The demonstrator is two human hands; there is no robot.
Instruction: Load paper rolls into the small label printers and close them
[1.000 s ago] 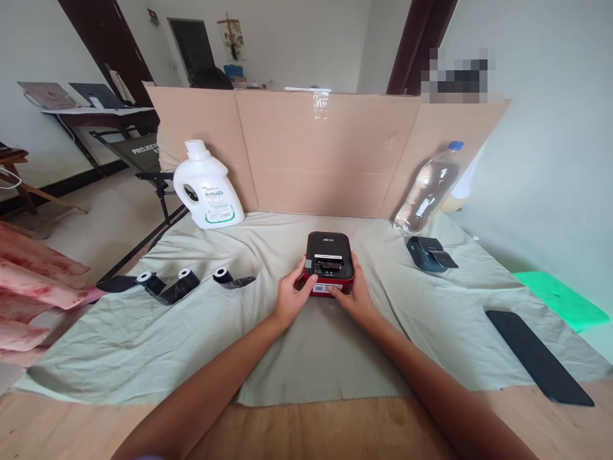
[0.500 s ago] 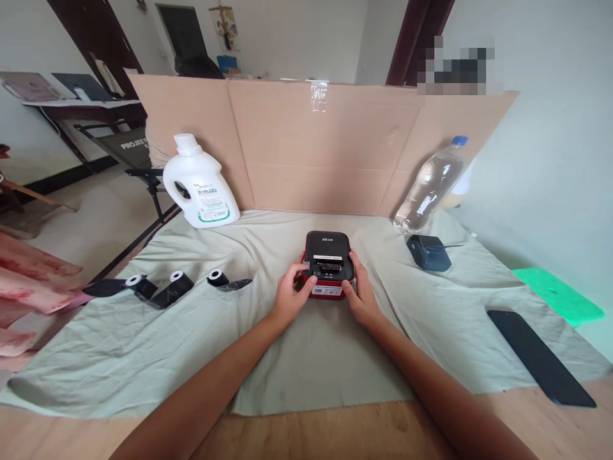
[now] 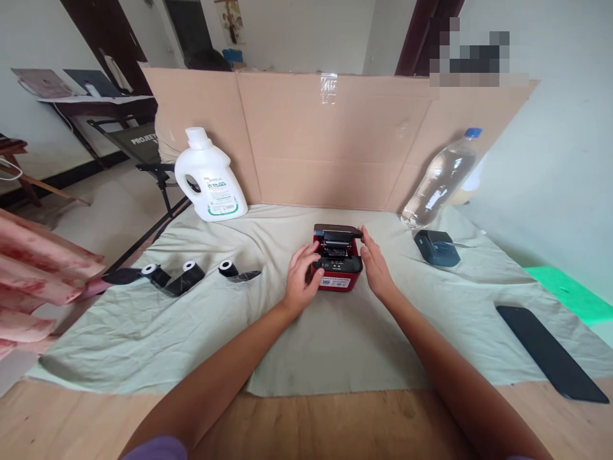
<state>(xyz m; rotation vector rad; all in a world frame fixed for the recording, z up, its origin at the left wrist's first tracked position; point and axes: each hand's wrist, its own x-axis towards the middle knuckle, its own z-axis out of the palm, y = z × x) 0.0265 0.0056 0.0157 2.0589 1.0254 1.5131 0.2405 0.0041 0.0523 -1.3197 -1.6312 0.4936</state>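
A small red and black label printer (image 3: 338, 265) sits mid-table on a pale green cloth (image 3: 335, 332). Its black lid (image 3: 338, 230) is lifted partway, showing the inside. My left hand (image 3: 301, 281) grips the printer's left side, fingers curled against the body. My right hand (image 3: 376, 268) is at its right side, fingertips up on the edge of the raised lid. Three black paper rolls (image 3: 184, 279) with white cores lie to the left on the cloth.
A white detergent jug (image 3: 209, 179) stands back left, and a clear water bottle (image 3: 440, 182) leans back right against a cardboard screen (image 3: 330, 140). A dark small device (image 3: 437, 248) lies near the bottle. A black phone (image 3: 550, 361) and green pad (image 3: 569, 294) lie right.
The printer's lid was down before; now it is raised at the back. My right hand moved up to the lid's edge, and my left shifted along the left side.
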